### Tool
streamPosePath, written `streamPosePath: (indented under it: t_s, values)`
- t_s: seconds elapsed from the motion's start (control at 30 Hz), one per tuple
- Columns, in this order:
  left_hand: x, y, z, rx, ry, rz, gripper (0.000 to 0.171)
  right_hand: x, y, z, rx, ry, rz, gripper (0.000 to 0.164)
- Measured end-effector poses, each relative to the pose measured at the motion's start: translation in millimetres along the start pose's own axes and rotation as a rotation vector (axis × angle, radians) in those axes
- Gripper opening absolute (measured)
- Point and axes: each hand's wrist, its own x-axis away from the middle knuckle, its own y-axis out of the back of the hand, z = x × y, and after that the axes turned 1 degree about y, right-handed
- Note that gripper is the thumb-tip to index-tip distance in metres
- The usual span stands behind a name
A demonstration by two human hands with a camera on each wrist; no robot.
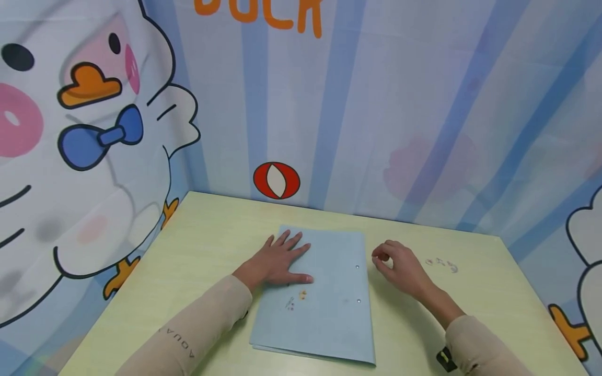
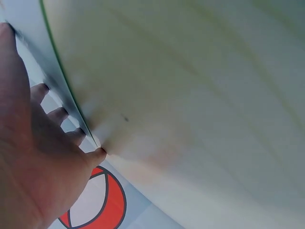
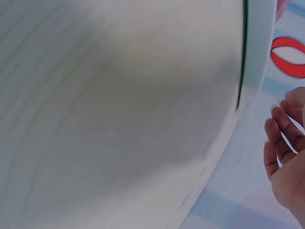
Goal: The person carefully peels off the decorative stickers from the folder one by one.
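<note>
The blue folder is lain upon by the left hand, its fingers spread out flat. Just off the folder's right edge, the right hand is held with fingers loosely curled (nothing is seen gripped). Small marks are shown on the table beside it; behind both hands, a striped backdrop is seen.

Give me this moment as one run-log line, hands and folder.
left hand: spread on blue folder; right hand: beside folder, fingers curled, any held item unclear; folder: flat on table; small marks: on folder and table
</note>
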Motion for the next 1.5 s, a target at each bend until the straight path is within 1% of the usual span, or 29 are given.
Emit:
streamPosePath:
  t_s: [0.1,0.2,0.3,0.4,0.47,0.6,0.77,0.9,1.07,1.27,1.5]
  values:
    - [-2.0,-2.6,1.9,-0.006,0.007,-0.014,0.098,-9,-6,13,-0.029,0.008,0.014,0.005]
    - [-3.7,-4.9,4.4,-0.01,0.012,-0.039,0.095,-17,-14,27,-0.086,0.021,0.02,0.007]
    - [-5.0,-5.8,6.4,-0.014,0.019,-0.071,0.09,-22,-22,39,-0.134,0.058,0.021,0.008]
    - [-5.8,-5.0,6.5,-0.02,0.024,-0.099,0.088,-27,-29,51,-0.152,0.095,0.045,0.012]
    - [-6.0,-3.6,5.6,-0.018,0.026,-0.111,0.088,-30,-33,61,-0.155,0.115,0.076,0.014]
    - [-5.7,-1.3,4.6,-0.01,0.027,-0.132,0.086,-33,-39,84,-0.164,0.133,0.169,0.02]
    - [-4.1,0.2,5.5,-0.004,0.05,-0.119,0.084,-32,-51,105,-0.172,0.158,0.263,0.025]
    - [-4.5,-1.5,7.0,0.003,0.053,-0.077,0.087,-29,-62,113,-0.133,0.183,0.316,0.024]
    - [-5.3,-4.0,7.4,0.01,0.049,-0.029,0.092,-27,-69,117,-0.096,0.192,0.351,0.024]
    - [-3.9,-2.8,5.3,-0.022,0.057,-0.03,0.093,-25,-72,122,-0.071,0.195,0.378,0.018]
    - [-3.7,-3.9,3.3,-0.039,0.063,-0.032,0.094,-24,-75,122,-0.07,0.187,0.379,0.017]
